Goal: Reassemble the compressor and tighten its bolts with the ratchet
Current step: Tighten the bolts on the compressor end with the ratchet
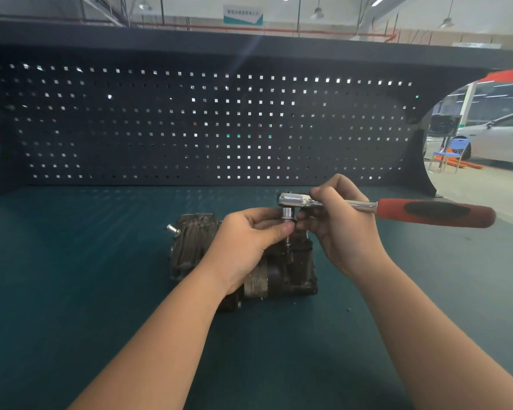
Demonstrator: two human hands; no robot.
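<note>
Over the compressor, left hand pinches the socket; right hand grips the ratchet (near its head).

Ratchet: chrome head, shaft; red handle, black oval patch. Compressor: dark grey-brown. Tabletop: teal-green. Pegboard far: black, square-hole grid.

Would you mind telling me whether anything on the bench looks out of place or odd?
Nothing is clearly wrong. A few small dark specks lie loose on the green mat beside the compressor; whether they are debris or parts is unclear.
</note>
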